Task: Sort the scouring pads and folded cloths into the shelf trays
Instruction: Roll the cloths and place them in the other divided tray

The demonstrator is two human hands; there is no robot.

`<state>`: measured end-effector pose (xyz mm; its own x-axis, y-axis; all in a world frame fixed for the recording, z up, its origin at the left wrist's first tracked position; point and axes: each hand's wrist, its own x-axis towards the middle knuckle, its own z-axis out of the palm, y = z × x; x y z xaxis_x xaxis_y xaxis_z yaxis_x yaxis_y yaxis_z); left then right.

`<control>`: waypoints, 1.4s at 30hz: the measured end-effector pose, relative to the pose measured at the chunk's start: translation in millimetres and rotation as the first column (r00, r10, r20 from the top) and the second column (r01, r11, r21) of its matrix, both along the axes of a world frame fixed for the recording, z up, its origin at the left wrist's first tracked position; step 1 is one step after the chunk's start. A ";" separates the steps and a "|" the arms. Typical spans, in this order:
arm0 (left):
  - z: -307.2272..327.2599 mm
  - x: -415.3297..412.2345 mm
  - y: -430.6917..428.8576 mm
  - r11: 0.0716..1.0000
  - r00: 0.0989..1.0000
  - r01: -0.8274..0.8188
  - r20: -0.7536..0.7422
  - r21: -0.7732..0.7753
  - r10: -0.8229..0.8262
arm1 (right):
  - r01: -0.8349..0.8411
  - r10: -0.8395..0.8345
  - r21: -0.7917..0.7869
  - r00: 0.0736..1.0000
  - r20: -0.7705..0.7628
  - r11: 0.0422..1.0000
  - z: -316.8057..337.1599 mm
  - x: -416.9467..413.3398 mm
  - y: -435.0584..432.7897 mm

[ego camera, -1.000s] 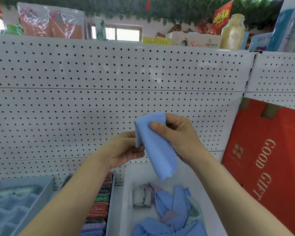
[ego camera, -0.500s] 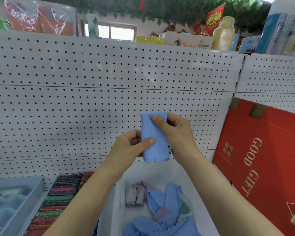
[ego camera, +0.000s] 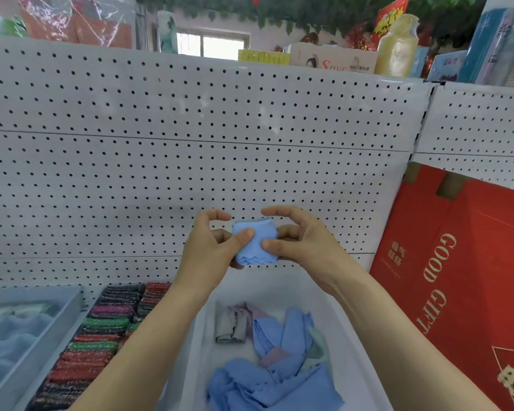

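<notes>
Both hands are raised in front of the white pegboard [ego camera: 190, 173], holding one small folded blue cloth [ego camera: 254, 243] between them, above the far end of a white tray [ego camera: 267, 287]. The left hand [ego camera: 208, 250] pinches the cloth's left edge with its thumb pressed on the front; its index finger curls above, clear of the fabric. The right hand [ego camera: 306, 247] pinches the right edge the same way, thumb on the front and fingers behind. The cloth's scalloped hem points down. How many layers it is folded into is hard to tell, since the fingers cover its sides. Below, the white tray holds a loose heap of blue cloths [ego camera: 279, 378] with a pink and a pale green piece mixed in, and a folded grey cloth [ego camera: 230, 327] just left of them. Left of that tray, rows of glittery scouring pads [ego camera: 101, 339] in red, green, purple and black stand packed together. Further left sits a grey-blue tray [ego camera: 54, 342] with pale blue fabric inside. A red gift box [ego camera: 457, 277] leans at the right.
</notes>
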<state>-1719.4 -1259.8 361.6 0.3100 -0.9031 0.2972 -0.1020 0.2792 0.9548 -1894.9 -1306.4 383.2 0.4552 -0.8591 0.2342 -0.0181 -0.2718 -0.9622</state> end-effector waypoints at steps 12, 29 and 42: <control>-10.6 25.8 11.6 0.996 0.942 -0.091 0.326 0.020 0.080 | 0.018 -0.066 -0.192 0.967 -0.247 0.981 -20.6 23.1 -14.0; -25.7 252.2 17.0 0.990 0.992 0.128 0.023 -0.059 -0.127 | -0.161 0.117 0.172 0.964 0.238 0.972 -46.0 256.3 -0.6; -73.4 469.1 41.1 0.991 0.989 0.087 0.115 0.101 -0.098 | -0.130 0.130 0.285 0.991 0.017 0.950 -88.6 472.3 9.9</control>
<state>-1250.3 -1218.7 288.2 0.1912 -0.9523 0.2380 -0.1946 0.2009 0.9601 -1422.6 -1296.5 294.6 0.5675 -0.8233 -0.0131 -0.0031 0.0137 -0.9999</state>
